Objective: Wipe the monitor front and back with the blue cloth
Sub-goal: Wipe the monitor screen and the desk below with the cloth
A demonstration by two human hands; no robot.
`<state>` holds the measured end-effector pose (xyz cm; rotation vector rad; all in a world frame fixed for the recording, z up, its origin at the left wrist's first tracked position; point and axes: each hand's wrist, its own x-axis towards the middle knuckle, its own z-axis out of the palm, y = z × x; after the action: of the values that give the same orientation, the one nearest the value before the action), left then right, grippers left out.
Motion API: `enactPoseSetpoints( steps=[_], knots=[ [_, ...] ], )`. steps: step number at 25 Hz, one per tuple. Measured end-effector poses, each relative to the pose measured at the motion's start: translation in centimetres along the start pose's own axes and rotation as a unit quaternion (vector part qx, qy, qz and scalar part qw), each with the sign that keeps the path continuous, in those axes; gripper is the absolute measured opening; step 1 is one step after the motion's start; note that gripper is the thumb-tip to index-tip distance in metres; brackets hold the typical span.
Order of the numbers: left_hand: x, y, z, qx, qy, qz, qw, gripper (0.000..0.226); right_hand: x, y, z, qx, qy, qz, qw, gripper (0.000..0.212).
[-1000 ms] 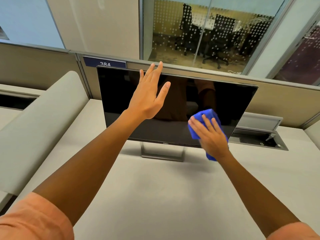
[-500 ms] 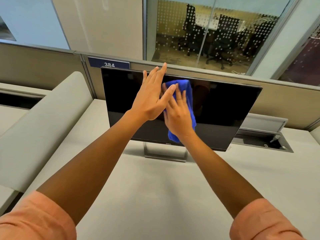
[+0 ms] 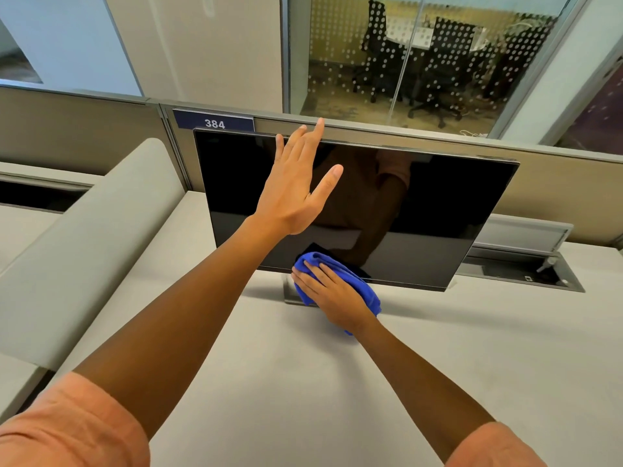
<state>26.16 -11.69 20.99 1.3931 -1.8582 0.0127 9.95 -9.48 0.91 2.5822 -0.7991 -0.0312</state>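
A black monitor (image 3: 438,210) stands on a silver stand on the grey desk, its dark screen facing me. My left hand (image 3: 293,193) is raised in front of the screen's upper middle, fingers straight, fingertips at the top edge. My right hand (image 3: 332,291) presses the bunched blue cloth (image 3: 364,288) against the bottom edge of the screen near the middle, fingers spread flat over it. The monitor's back is hidden.
The grey desk (image 3: 438,365) spreads in front of me. A padded divider (image 3: 84,244) runs along the left. An open cable hatch (image 3: 526,271) sits behind the monitor at right. A partition with a "384" label (image 3: 214,123) stands behind.
My right hand swept the cloth from the lower right of the screen up to the top middle, then down to the bottom edge. My left hand stayed at the top edge.
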Motion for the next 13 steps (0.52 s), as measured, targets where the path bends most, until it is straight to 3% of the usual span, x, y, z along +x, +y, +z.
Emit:
enactPoseSetpoints(
  steps=[6, 13],
  knots=[
    [0.0, -0.1, 0.4, 0.003, 0.012, 0.006, 1.0, 0.069, -2.8, -0.7, -1.0, 0.121, -0.047, 0.098, 0.987, 0.063],
    [-0.1, -0.3, 0.3, 0.007, 0.004, 0.01, 1.0, 0.066, -3.6, -0.1, -0.8, 0.171, -0.096, 0.177, 0.964, 0.054]
  ],
)
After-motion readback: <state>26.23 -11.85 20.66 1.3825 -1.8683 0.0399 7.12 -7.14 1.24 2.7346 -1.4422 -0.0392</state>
